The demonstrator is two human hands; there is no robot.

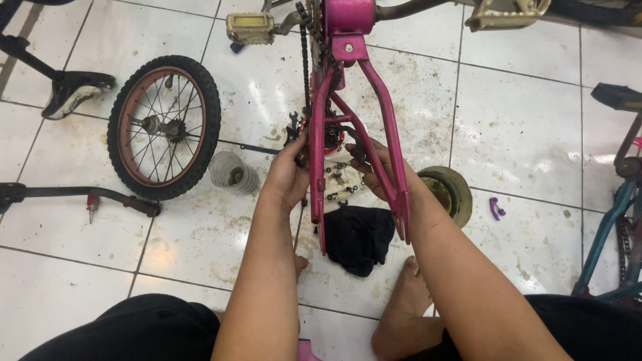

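Note:
A pink bicycle frame stands upside down in front of me, its rear fork arms pointing toward me. A black chain hangs along its left side. My left hand grips the left fork arm near the chain and a small wrench. Reaching between the arms, my right hand has its fingers curled around a small dark part. Under the hands lies a white plate with bolts.
A loose small wheel lies on the dirty white tiles at left, beside a clear plastic cup. A black cloth and my bare foot are below the frame. A round disc and a teal bicycle are right.

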